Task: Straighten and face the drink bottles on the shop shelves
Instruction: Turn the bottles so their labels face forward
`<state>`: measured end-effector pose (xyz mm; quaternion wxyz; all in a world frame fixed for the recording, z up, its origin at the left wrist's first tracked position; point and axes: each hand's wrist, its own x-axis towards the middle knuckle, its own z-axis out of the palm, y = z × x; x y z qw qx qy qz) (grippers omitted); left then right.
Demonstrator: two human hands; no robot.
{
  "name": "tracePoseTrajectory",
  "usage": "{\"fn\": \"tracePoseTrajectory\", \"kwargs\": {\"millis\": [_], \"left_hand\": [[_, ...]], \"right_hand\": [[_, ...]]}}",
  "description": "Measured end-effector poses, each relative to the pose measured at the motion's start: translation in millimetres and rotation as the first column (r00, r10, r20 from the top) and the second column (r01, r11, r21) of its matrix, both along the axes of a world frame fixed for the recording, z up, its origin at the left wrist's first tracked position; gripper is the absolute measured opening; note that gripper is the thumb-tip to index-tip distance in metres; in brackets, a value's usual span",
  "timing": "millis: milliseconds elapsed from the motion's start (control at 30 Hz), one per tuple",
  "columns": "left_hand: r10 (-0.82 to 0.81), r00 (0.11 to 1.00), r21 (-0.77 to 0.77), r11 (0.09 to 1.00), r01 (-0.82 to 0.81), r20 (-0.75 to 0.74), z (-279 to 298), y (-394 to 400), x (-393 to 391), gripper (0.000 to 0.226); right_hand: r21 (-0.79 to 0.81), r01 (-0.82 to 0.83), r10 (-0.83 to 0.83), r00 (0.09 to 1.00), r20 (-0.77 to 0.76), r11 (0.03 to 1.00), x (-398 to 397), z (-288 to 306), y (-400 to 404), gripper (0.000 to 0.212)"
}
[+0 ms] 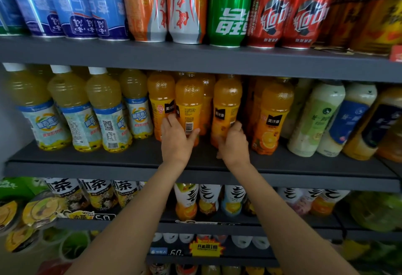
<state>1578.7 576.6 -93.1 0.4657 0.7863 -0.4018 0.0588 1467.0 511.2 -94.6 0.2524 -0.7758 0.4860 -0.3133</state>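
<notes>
head view: only one camera, looking at three dark shelves of drinks.
middle shelf [130, 157]: holds the orange juice bottles, between pale yellow juice bottles [65, 109] on the left and creamy white bottles [315, 118] on the right.
left hand [176, 142]: fingers and thumb wrapped round the lower part of an orange bottle with barcode facing out [188, 109]; its back label shows, so it is turned the wrong way.
right hand [233, 142]: curled round the base of the next orange bottle [226, 109], whose black logo patch sits off to one side; slightly blurred.
reference bottle [273, 118]: further right, logo square to the front, a good target for the others.
step in hand: judged to be twisting both bottles to face forward.
doing it well: keep each base flat on the shelf and rotate rather than lift; stop when the logo centres; then line the fronts up with the neighbours, without knocking the row behind.
top shelf: cans [226, 13], untouched.
</notes>
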Motion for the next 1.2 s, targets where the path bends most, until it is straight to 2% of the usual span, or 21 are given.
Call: {"fn": "tracePoseTrajectory", "kwargs": {"millis": [67,133,200,267,400,467,533,567,633,767,900,1100,1200], "left_hand": [[0.009,1.000,-0.049,0.999,-0.010,-0.029,-0.2,4.0,-7.0,0.066],[0.012,0.998,-0.188,0.982,-0.023,-0.058,-3.3,11.8,-18.5,0.063],[-0.052,0.999,-0.274,0.960,0.050,-0.001,-6.2,18.9,-31.6,0.061],[-0.115,0.989,-0.214,0.968,0.134,0.097,-9.9,17.6,-38.5,0.060],[-0.052,0.983,-0.104,0.992,0.072,0.178,-9.2,3.5,-40.2,0.071],[-0.024,0.979,-0.092,0.995,0.044,0.203,-9.4,0.8,-38.7,0.070],[-0.020,0.978,-0.091,0.995,0.040,0.206,-9.6,-0.5,-35.1,0.068],[-0.033,0.977,-0.090,0.995,0.053,0.209,-9.9,-0.5,-34.0,0.068],[-0.051,0.973,-0.089,0.993,0.072,0.223,-10.3,-1.1,-31.1,0.067],[-0.067,0.974,-0.079,0.993,0.086,0.219,-11.0,-1.2,-29.0,0.067],[-0.069,0.973,-0.091,0.992,0.091,0.221,-12.3,-3.3,-29.1,0.067],[-0.082,0.976,-0.096,0.990,0.103,0.203,-12.8,-2.0,-28.9,0.066],[-0.089,0.977,-0.085,0.991,0.107,0.194,-11.7,-1.5,-29.1,0.067]], "right_hand": [[0.034,-0.122,0.120,0.992,0.033,0.992,-4.7,-1.6,9.6,0.043],[0.083,-0.226,0.221,0.973,0.070,0.971,-8.8,-0.2,14.6,0.041],[0.136,-0.323,0.305,0.942,0.138,0.937,-13.2,2.4,14.2,0.034],[0.175,-0.410,0.378,0.906,0.191,0.895,-17.8,4.0,12.2,0.030],[0.252,-0.496,0.474,0.868,0.147,0.831,-31.0,11.6,0.9,0.040],[0.219,-0.392,0.367,0.918,0.147,0.893,-34.5,16.5,-9.7,0.043],[0.051,-0.171,0.161,0.973,0.166,0.984,-27.1,19.7,-20.4,0.034],[-0.013,-0.090,0.091,0.978,0.187,0.996,-19.4,20.2,-25.2,0.028],[-0.010,0.002,-0.001,0.981,0.195,1.000,0.9,20.0,-39.2,0.025],[0.138,0.053,-0.069,0.991,0.111,0.989,30.1,14.1,-71.2,0.042],[0.205,0.081,-0.101,0.991,0.089,0.975,44.8,7.8,-89.4,0.042],[0.082,0.286,-0.296,0.940,0.170,0.955,44.2,-6.2,-66.6,0.046],[0.050,0.325,-0.329,0.933,0.143,0.944,36.6,-8.1,-60.1,0.046]]}}
